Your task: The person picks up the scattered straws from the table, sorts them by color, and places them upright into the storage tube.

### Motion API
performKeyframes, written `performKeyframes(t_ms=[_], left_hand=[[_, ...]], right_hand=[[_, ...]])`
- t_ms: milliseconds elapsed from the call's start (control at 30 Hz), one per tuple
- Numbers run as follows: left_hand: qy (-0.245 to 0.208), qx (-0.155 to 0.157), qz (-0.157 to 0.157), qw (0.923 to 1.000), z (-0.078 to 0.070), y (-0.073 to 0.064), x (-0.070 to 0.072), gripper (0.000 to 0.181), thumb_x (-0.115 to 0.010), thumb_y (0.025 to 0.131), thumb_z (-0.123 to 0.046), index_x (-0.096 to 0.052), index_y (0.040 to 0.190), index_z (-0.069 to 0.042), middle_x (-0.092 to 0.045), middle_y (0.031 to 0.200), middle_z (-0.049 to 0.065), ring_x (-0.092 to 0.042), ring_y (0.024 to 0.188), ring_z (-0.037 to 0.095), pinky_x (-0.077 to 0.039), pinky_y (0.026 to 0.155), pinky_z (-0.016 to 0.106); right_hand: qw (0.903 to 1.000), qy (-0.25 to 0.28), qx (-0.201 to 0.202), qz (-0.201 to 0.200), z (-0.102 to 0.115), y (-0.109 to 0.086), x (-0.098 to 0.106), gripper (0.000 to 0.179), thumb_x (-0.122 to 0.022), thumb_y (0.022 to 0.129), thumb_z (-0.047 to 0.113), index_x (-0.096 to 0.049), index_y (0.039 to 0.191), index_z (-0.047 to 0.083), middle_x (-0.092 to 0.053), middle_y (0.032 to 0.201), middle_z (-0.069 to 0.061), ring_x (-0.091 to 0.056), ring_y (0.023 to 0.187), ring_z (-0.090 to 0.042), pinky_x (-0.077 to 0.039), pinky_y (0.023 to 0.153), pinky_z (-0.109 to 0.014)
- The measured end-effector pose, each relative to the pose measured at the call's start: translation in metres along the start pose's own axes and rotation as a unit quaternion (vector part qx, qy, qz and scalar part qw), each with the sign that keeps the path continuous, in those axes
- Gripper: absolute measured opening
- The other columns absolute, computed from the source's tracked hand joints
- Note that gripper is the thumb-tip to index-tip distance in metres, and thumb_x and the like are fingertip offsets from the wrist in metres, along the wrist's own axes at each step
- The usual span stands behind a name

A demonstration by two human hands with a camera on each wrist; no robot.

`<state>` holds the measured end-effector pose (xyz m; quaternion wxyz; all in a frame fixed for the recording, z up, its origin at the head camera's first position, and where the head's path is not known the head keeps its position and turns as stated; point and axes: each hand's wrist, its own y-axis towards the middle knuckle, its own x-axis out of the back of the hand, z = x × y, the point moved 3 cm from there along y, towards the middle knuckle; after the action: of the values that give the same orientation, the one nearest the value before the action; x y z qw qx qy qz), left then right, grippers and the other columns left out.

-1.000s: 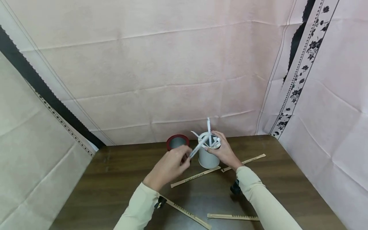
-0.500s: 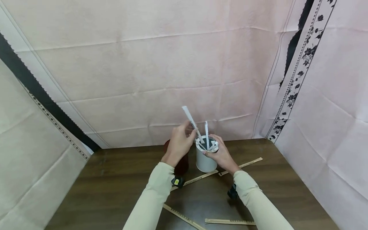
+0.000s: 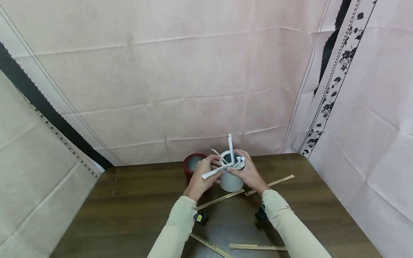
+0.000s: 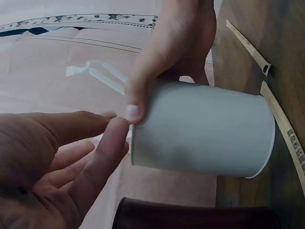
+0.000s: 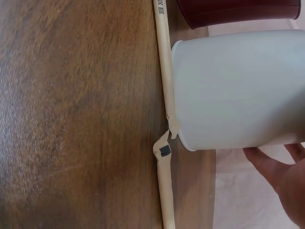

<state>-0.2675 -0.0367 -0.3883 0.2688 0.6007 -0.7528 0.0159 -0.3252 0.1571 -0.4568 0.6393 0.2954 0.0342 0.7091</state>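
Three cloth walls (image 3: 193,71), brown table (image 3: 129,204), right hand (image 3: 249,171) gripping canister (image 3: 231,182), left hand (image 3: 200,179), grip unclear

Hands (image 4: 43,138) (image 4: 176,43) at a pale canister (image 4: 205,129), dark canister (image 4: 190,217) beside it, two tan strips (image 4: 248,46)

Left fingers (image 4: 97,164) loosely extended just beside the right thumb (image 4: 137,98)

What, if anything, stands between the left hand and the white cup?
Nothing visible blocks the way: the left hand is up close to the white cup. A white strip slants from the cup across that hand, and the right hand grips the cup. The red cup stands aside, not between them.
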Motion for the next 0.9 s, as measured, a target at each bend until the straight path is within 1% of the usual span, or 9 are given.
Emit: performKeyframes(t_ms=[100,233,367,467,533,633,767,867,900], left_hand=[[-0.002,-0.031,0.006,0.9995,-0.004,-0.006,0.004,0.038,-0.076,0.087,-0.006,-0.062,0.123,-0.005,-0.067,0.109,0.014,-0.071,0.088,0.022,-0.059,0.056,0.035],[0.0,-0.068,-0.005,0.9977,-0.013,-0.006,0.006,0.022,-0.073,0.091,-0.012,-0.069,0.112,-0.012,-0.068,0.1,0.005,-0.069,0.081,0.02,-0.058,0.055,0.034],[0.049,-0.081,-0.019,0.9953,-0.02,0.006,0.005,0.008,-0.072,0.092,-0.014,-0.072,0.1,-0.013,-0.068,0.092,0.001,-0.067,0.071,0.016,-0.056,0.053,0.027],[0.115,-0.061,0.005,0.9915,-0.019,0.023,-0.001,0.008,-0.073,0.092,-0.019,-0.073,0.098,-0.013,-0.071,0.091,0.001,-0.066,0.068,0.011,-0.055,0.055,0.024],[0.162,-0.043,0.031,0.9854,-0.015,0.032,-0.006,0.017,-0.074,0.091,-0.021,-0.072,0.105,-0.011,-0.072,0.094,0.003,-0.066,0.071,0.009,-0.054,0.059,0.024],[0.194,-0.004,0.049,0.9799,-0.009,0.034,-0.009,0.035,-0.078,0.088,-0.02,-0.067,0.119,-0.007,-0.072,0.098,0.005,-0.066,0.076,0.009,-0.054,0.064,0.025],[0.135,0.042,0.032,0.9894,-0.006,0.018,0.003,0.051,-0.082,0.083,-0.014,-0.06,0.128,-0.001,-0.07,0.092,0.006,-0.066,0.067,0.01,-0.055,0.06,0.025],[0.1,0.039,0.02,0.994,-0.013,0.005,0.018,0.05,-0.082,0.082,-0.013,-0.061,0.125,0.0,-0.069,0.088,0.006,-0.066,0.06,0.012,-0.056,0.056,0.025],[0.108,0.03,0.015,0.9935,-0.016,0.002,0.024,0.047,-0.082,0.082,-0.015,-0.063,0.123,-0.002,-0.069,0.088,0.006,-0.066,0.061,0.011,-0.055,0.057,0.025]], right_hand=[[0.9999,-0.009,0.005,0.002,0.018,-0.003,0.003,0.078,-0.083,0.081,0.014,-0.042,0.147,0.001,-0.033,0.151,-0.018,-0.038,0.134,-0.038,-0.034,0.106,-0.054],[0.9999,-0.014,-0.002,0.008,0.038,-0.007,0.006,0.077,-0.081,0.082,0.011,-0.041,0.145,-0.006,-0.033,0.149,-0.023,-0.04,0.132,-0.039,-0.036,0.104,-0.052],[0.9998,-0.008,-0.013,0.009,0.025,-0.005,0.004,0.079,-0.082,0.082,0.016,-0.04,0.147,0.001,-0.033,0.151,-0.017,-0.04,0.131,-0.035,-0.037,0.104,-0.051],[0.9999,-0.01,-0.01,0.007,0.009,0.0,0.001,0.08,-0.082,0.083,0.019,-0.039,0.149,0.006,-0.031,0.152,-0.014,-0.04,0.131,-0.032,-0.037,0.104,-0.05],[0.9999,-0.005,-0.012,0.004,0.001,0.002,0.0,0.08,-0.082,0.083,0.019,-0.039,0.15,0.009,-0.031,0.153,-0.01,-0.041,0.131,-0.03,-0.039,0.103,-0.046],[0.9999,0.008,-0.007,0.009,-0.003,0.003,-0.003,0.08,-0.082,0.083,0.018,-0.04,0.149,0.007,-0.032,0.153,-0.01,-0.042,0.131,-0.029,-0.041,0.102,-0.04],[0.9999,0.006,-0.004,0.01,-0.003,0.001,-0.006,0.081,-0.085,0.08,0.019,-0.042,0.148,0.007,-0.034,0.151,-0.009,-0.042,0.131,-0.028,-0.038,0.104,-0.039],[1.0,-0.002,-0.001,0.0,0.001,0.0,-0.003,0.081,-0.085,0.08,0.017,-0.043,0.147,0.006,-0.035,0.15,-0.01,-0.041,0.132,-0.03,-0.034,0.106,-0.047],[1.0,-0.002,-0.001,-0.003,0.003,-0.001,-0.002,0.081,-0.085,0.08,0.016,-0.042,0.147,0.005,-0.035,0.15,-0.01,-0.04,0.132,-0.032,-0.033,0.107,-0.049]])
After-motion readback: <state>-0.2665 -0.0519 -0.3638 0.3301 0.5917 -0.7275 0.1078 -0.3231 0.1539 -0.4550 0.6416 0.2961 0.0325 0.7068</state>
